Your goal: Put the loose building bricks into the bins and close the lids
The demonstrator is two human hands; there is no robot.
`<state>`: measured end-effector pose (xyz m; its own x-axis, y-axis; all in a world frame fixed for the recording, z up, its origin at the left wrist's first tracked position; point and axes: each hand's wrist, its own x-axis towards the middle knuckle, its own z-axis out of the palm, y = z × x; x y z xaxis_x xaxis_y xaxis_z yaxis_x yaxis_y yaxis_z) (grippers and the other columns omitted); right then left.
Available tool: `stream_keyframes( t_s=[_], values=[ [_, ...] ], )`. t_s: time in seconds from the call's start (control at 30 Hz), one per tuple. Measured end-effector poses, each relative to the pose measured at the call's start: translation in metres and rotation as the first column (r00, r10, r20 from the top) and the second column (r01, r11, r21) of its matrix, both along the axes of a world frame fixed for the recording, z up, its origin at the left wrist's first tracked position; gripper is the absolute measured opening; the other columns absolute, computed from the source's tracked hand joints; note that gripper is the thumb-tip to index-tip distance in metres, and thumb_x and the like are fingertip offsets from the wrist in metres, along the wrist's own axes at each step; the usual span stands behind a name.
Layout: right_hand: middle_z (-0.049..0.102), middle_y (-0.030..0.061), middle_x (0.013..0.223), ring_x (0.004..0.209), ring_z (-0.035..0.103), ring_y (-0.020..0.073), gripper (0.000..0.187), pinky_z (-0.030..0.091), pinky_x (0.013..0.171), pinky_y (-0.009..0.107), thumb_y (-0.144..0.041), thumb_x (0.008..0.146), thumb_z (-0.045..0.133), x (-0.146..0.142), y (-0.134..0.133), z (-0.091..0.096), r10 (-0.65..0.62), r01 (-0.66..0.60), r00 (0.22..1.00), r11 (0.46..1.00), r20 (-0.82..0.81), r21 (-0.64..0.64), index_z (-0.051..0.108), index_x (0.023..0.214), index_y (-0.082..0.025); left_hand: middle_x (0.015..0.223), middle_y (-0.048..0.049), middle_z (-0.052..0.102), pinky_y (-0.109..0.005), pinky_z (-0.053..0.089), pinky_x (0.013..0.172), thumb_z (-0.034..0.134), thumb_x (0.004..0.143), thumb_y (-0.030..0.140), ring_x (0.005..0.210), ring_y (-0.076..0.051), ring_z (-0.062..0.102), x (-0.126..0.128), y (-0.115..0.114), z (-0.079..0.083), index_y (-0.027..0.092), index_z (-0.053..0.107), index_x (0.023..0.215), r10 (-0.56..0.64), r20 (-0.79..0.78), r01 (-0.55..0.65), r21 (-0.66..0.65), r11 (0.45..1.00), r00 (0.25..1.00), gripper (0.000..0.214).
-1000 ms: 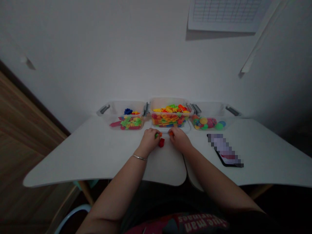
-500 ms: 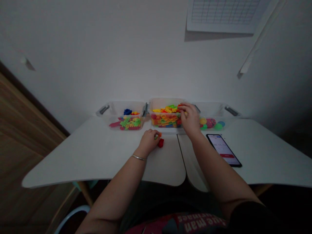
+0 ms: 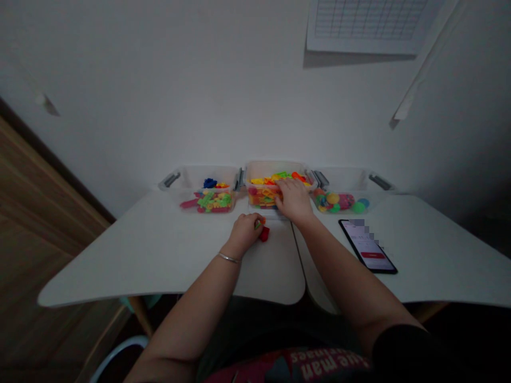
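Note:
My left hand [image 3: 244, 230] rests on the table with its fingers closed around small toy building blocks [image 3: 262, 221], orange and green. A red block [image 3: 264, 234] sticks out just below those fingertips; whether it is joined to the others I cannot tell. My right hand [image 3: 294, 199] lies over the front rim of the middle clear plastic box [image 3: 255, 169]. Its fingers reach onto the yellow, orange and green blocks [image 3: 265, 181] inside, thumb apart, and I see nothing held. The fingertips are partly lost among the pieces.
A left clear box [image 3: 187, 178] holds green, yellow, pink and blue pieces. The right clear box [image 3: 347, 178] contains colourful balls and a pink piece. A phone [image 3: 369, 246] lies on the white table [image 3: 159, 255], right of my forearm. A seam runs down the tabletop.
My right hand has moved left and slightly down, from the box's right side to its front middle. The orange-red piece at its fingers now lies in the box. My left hand stays put.

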<state>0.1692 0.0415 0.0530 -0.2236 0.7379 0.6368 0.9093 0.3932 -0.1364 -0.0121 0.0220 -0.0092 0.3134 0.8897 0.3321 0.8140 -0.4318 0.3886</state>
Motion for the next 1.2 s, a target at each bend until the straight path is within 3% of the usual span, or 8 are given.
stream_keyframes(
  t_s=[0.33, 0.47, 0.63, 0.7, 0.9, 1.07, 1.2],
  values=[
    [0.047, 0.0157, 0.143, 0.134, 0.039, 0.0318, 0.064, 0.015, 0.117, 0.055, -0.023, 0.080, 0.054, 0.003, -0.002, -0.009, 0.059, -0.058, 0.998, 0.998, -0.030, 0.025, 0.040, 0.142, -0.011, 0.081, -0.0040, 0.071, -0.029, 0.047, 0.076, 0.061, 0.080, 0.021, 0.079, -0.019, 0.062, 0.002, -0.001, 0.006, 0.021, 0.070, 0.099, 0.052, 0.068, -0.049, -0.041, 0.998, 0.996, 0.021],
    [0.043, 0.0167, 0.146, 0.142, 0.026, 0.0303, 0.058, 0.017, 0.118, 0.054, -0.022, 0.082, 0.050, 0.001, -0.011, -0.020, 0.046, -0.037, 0.988, 0.997, -0.145, 0.063, 0.042, 0.138, -0.010, 0.077, -0.0021, 0.071, -0.027, 0.047, 0.072, 0.062, 0.081, 0.022, 0.071, -0.015, 0.063, 0.003, -0.001, 0.009, 0.020, 0.070, 0.096, 0.066, 0.166, -0.058, -0.051, 0.997, 0.984, 0.018],
    [0.029, 0.0173, 0.153, 0.146, 0.015, 0.0307, 0.062, 0.025, 0.114, 0.057, -0.023, 0.082, 0.048, -0.015, -0.032, -0.047, 0.073, -0.040, 0.956, 0.992, -0.285, 0.123, 0.034, 0.142, -0.014, 0.079, -0.0022, 0.072, -0.025, 0.048, 0.071, 0.062, 0.082, 0.024, 0.070, -0.014, 0.063, 0.001, 0.003, 0.003, 0.019, 0.069, 0.102, 0.033, 0.334, -0.013, -0.061, 0.998, 0.942, 0.023],
    [0.031, 0.0183, 0.151, 0.143, 0.022, 0.0307, 0.061, 0.027, 0.113, 0.057, -0.026, 0.083, 0.047, -0.020, -0.037, -0.056, 0.099, -0.064, 0.936, 0.991, -0.337, 0.114, 0.034, 0.141, -0.015, 0.079, -0.0024, 0.072, -0.024, 0.049, 0.072, 0.062, 0.081, 0.022, 0.071, -0.014, 0.064, 0.000, 0.005, 0.001, 0.018, 0.069, 0.104, 0.016, 0.392, 0.008, -0.059, 0.998, 0.920, 0.024],
    [0.057, 0.0151, 0.124, 0.121, 0.049, 0.0267, 0.041, 0.038, 0.107, 0.048, -0.028, 0.084, 0.050, -0.025, -0.037, -0.076, 0.207, -0.222, 0.869, 0.975, -0.450, 0.021, 0.051, 0.124, -0.018, 0.087, -0.0038, 0.070, -0.024, 0.051, 0.074, 0.057, 0.081, 0.015, 0.077, -0.014, 0.065, 0.001, 0.008, 0.000, 0.018, 0.066, 0.110, 0.031, 0.526, 0.011, -0.077, 0.997, 0.850, 0.031],
    [0.063, 0.0129, 0.114, 0.099, 0.060, 0.0220, 0.035, 0.049, 0.092, 0.040, -0.027, 0.082, 0.057, -0.026, -0.032, -0.087, 0.163, -0.289, 0.789, 0.949, -0.592, -0.123, 0.054, 0.115, -0.017, 0.086, -0.0015, 0.066, -0.022, 0.052, 0.072, 0.057, 0.076, 0.010, 0.076, -0.012, 0.063, 0.005, 0.006, 0.001, 0.018, 0.060, 0.117, 0.041, 0.604, 0.030, -0.107, 0.994, 0.796, 0.042],
    [0.065, 0.0100, 0.109, 0.091, 0.063, 0.0175, 0.033, 0.052, 0.085, 0.034, -0.024, 0.080, 0.058, -0.026, -0.032, -0.086, 0.164, -0.395, 0.705, 0.898, -0.690, -0.191, 0.052, 0.112, -0.018, 0.092, -0.0044, 0.067, -0.023, 0.053, 0.072, 0.057, 0.076, 0.010, 0.079, -0.013, 0.064, 0.009, 0.000, 0.004, 0.016, 0.064, 0.110, 0.015, 0.649, 0.102, -0.142, 0.985, 0.760, 0.035]
  ],
)
